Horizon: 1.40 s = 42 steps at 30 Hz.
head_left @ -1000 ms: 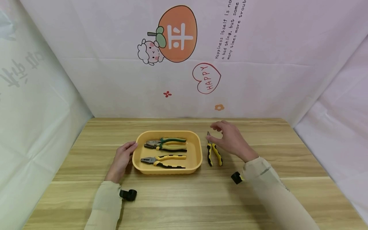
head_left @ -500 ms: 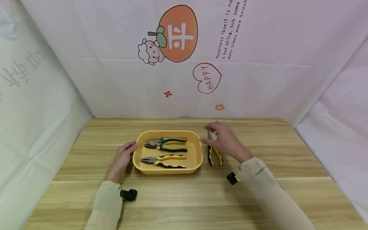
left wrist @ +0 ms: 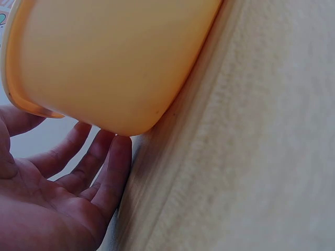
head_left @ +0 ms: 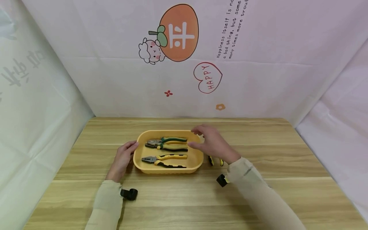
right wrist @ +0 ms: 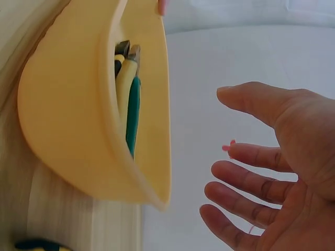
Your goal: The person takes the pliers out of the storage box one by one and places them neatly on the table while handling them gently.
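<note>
A yellow plastic tray (head_left: 168,171) stands on the table holding several pliers. One pair with green and cream handles (head_left: 173,147) lies along the far side, apparently overlapping another pair. Nearer me are combination pliers (head_left: 169,157) with yellow-and-black handles. My left hand (head_left: 122,159) grips the tray's left end, thumb at the rim and fingertips against the outer wall (left wrist: 115,68). Above the tray's right end hovers my right hand (head_left: 214,143), fingers spread, holding nothing. Below it, mostly hidden, are needle-nose pliers (head_left: 211,160) on the table; only handle ends show.
The wooden table (head_left: 178,201) ends at a white printed cloth (head_left: 253,89) hanging behind it. White cloth also hangs at both sides. A small black camera (head_left: 222,180) sits at the right wrist and another (head_left: 130,194) at the left.
My right hand has moved left, from beside the needle-nose pliers to over the tray's right end, now covering most of those pliers. The left hand and tray stay put.
</note>
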### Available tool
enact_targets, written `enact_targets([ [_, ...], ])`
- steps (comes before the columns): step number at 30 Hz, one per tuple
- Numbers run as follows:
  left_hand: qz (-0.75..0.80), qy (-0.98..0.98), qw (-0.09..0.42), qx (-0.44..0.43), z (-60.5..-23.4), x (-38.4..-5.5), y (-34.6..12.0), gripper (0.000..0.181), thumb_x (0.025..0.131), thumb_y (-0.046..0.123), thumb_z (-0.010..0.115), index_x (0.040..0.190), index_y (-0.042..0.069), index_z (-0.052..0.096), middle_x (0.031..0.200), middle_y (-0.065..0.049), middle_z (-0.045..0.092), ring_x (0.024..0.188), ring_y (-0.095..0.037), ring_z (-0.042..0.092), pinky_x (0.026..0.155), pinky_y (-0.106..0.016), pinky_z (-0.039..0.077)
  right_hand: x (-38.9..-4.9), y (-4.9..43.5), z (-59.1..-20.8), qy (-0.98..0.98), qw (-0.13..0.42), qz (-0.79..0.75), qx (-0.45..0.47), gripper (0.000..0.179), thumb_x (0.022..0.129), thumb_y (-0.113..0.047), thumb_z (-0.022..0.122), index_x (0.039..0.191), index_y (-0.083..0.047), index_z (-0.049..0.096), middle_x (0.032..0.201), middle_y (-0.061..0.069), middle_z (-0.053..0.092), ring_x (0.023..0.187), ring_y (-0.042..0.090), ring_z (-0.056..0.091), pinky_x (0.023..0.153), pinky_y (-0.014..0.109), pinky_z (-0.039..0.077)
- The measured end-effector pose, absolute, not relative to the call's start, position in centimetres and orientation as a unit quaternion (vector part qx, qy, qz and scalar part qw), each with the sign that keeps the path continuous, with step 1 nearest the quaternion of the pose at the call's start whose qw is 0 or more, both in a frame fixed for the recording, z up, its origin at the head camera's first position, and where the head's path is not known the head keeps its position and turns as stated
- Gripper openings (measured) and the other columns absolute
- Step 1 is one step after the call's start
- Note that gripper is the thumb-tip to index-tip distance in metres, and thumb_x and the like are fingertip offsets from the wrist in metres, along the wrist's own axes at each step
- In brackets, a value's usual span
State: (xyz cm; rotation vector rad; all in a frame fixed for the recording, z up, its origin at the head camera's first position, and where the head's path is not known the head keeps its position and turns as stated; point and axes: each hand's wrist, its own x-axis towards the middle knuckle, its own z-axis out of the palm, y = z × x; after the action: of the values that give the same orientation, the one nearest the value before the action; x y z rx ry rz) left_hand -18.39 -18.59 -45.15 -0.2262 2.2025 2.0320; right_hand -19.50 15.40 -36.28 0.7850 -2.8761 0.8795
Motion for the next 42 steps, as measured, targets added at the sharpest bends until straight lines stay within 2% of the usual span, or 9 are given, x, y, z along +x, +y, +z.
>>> enact_targets([
  [9, 0.676, 0.730, 0.071, -0.076, -45.0, -18.5, -18.6, 0.054, 0.110, 0.035, 0.047, 0.148, -0.003, 0.045, 0.146, -0.021, 0.048, 0.122, -0.026, 0.055, 0.086, -0.018, 0.050, -19.3, 13.5, -36.3, -0.922, 0.001, 0.289, 0.257, 0.052, 0.089, -0.034, 0.081, 0.129, -0.005, 0.065, 0.120, 0.007, 0.065, 0.110, 0.026, 0.060, 0.092, 0.042, 0.052],
  [24, 0.678, 0.727, 0.069, -0.079, -45.3, -18.6, -18.7, 0.050, 0.110, 0.031, 0.046, 0.147, -0.004, 0.047, 0.143, -0.021, 0.050, 0.111, -0.017, 0.059, 0.084, -0.019, 0.052, -18.6, 10.7, -36.5, -0.914, -0.030, 0.304, 0.267, 0.056, 0.091, -0.038, 0.078, 0.133, -0.005, 0.063, 0.127, 0.012, 0.063, 0.117, 0.029, 0.061, 0.097, 0.043, 0.052],
  [29, 0.678, 0.728, 0.069, -0.074, -45.2, -18.5, -18.7, 0.052, 0.110, 0.032, 0.047, 0.147, -0.004, 0.046, 0.143, -0.021, 0.050, 0.113, -0.019, 0.059, 0.085, -0.019, 0.052, -18.6, 10.1, -36.8, -0.916, -0.031, 0.294, 0.270, 0.054, 0.091, -0.038, 0.079, 0.132, -0.006, 0.064, 0.123, 0.009, 0.063, 0.115, 0.027, 0.061, 0.096, 0.041, 0.052],
  [37, 0.678, 0.727, 0.071, -0.078, -45.1, -18.5, -18.6, 0.050, 0.110, 0.031, 0.046, 0.147, -0.003, 0.047, 0.144, -0.021, 0.050, 0.118, -0.023, 0.057, 0.085, -0.019, 0.052, -18.6, 9.5, -38.3, -0.907, -0.039, 0.306, 0.285, 0.049, 0.090, -0.032, 0.081, 0.127, -0.005, 0.065, 0.122, 0.011, 0.065, 0.112, 0.029, 0.061, 0.094, 0.044, 0.051],
  [42, 0.680, 0.726, 0.071, -0.081, -45.2, -18.6, -18.7, 0.050, 0.110, 0.031, 0.046, 0.147, -0.003, 0.047, 0.143, -0.021, 0.050, 0.117, -0.022, 0.057, 0.084, -0.019, 0.052, -18.5, 9.3, -39.4, -0.909, -0.056, 0.301, 0.282, 0.052, 0.089, -0.034, 0.082, 0.128, -0.005, 0.065, 0.118, 0.010, 0.064, 0.109, 0.028, 0.061, 0.091, 0.041, 0.051],
])
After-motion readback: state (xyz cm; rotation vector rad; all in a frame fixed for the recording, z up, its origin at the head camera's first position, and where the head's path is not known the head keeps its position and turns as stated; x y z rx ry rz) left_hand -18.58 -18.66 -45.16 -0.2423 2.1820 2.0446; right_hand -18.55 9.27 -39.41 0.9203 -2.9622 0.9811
